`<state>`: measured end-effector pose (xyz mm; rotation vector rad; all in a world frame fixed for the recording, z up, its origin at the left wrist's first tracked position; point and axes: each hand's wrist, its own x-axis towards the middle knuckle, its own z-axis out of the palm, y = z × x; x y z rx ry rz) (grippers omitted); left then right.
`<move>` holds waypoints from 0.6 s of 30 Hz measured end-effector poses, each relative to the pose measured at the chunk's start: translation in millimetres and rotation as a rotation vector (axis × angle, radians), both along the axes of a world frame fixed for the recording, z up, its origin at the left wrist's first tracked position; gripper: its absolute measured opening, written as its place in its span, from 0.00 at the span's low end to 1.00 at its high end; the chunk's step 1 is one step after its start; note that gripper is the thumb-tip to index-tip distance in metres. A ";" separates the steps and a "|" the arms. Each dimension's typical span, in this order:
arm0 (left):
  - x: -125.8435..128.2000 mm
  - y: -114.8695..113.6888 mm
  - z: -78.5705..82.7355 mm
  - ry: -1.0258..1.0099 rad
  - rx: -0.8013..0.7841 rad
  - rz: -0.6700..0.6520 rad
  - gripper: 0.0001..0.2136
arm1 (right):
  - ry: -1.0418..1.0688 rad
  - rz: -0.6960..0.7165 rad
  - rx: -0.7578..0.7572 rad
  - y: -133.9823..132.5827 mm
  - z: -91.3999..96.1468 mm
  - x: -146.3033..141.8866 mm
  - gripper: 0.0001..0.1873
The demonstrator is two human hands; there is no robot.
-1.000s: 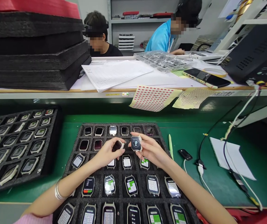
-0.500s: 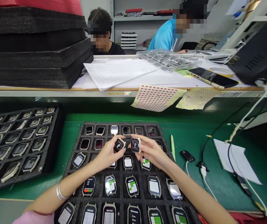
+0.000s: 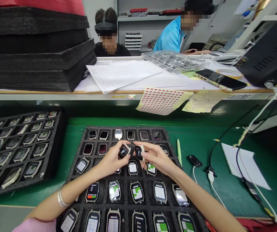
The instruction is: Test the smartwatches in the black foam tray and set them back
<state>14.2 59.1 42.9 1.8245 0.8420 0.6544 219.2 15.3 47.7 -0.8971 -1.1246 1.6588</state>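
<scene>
A cream-cased strapless smartwatch [image 3: 123, 151] and a second smartwatch [image 3: 138, 152], both tilted, are held just apart.

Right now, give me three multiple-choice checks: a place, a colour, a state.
1. Where does the pale green stylus lie? A) on the green mat, right of the foam tray B) in a tray cell C) on the upper bench
2. What colour are the marks on the sticker sheet nearest the tray? A) blue B) red C) black
3. What is the left hand doing? A) lying empty B) holding a watch C) gripping the stylus

1 A: it lies on the mat beside the tray. 2 B: red rows cover it. 3 B: it pinches the watch; the right hand holds another watch.
</scene>
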 end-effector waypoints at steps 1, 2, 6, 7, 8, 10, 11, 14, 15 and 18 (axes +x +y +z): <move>0.1 0.3 0.4 0.003 0.001 0.000 0.16 | -0.003 -0.001 0.001 0.0 0.0 0.0 0.24; 0.0 0.5 0.6 0.007 0.000 0.000 0.15 | -0.008 -0.001 0.001 0.0 0.0 0.0 0.23; -0.4 1.0 -0.5 0.005 0.007 0.024 0.18 | -0.014 -0.009 0.005 0.0 0.0 0.4 0.24; -0.5 1.1 -1.0 0.000 0.015 0.031 0.18 | -0.014 -0.010 0.007 0.0 0.1 0.7 0.24; -0.6 1.2 -1.4 -0.005 0.026 0.038 0.18 | -0.017 -0.008 0.010 0.0 0.3 1.0 0.24; -0.6 1.3 -1.9 -0.011 0.041 0.047 0.18 | -0.032 -0.005 0.018 0.0 0.6 1.7 0.23; -0.6 1.3 -1.9 -0.015 0.042 0.050 0.18 | -0.042 -0.005 0.022 -0.1 0.8 2.0 0.23; -0.7 1.2 -1.7 -0.016 0.035 0.043 0.18 | -0.062 -0.017 0.026 -0.4 1.4 2.5 0.24; -0.7 1.1 -1.5 -0.013 0.034 0.042 0.17 | -0.066 -0.021 0.025 -0.5 1.4 2.6 0.23; -1.0 0.6 -1.3 -0.009 0.040 0.045 0.17 | -0.080 -0.020 0.026 -0.8 1.4 2.6 0.23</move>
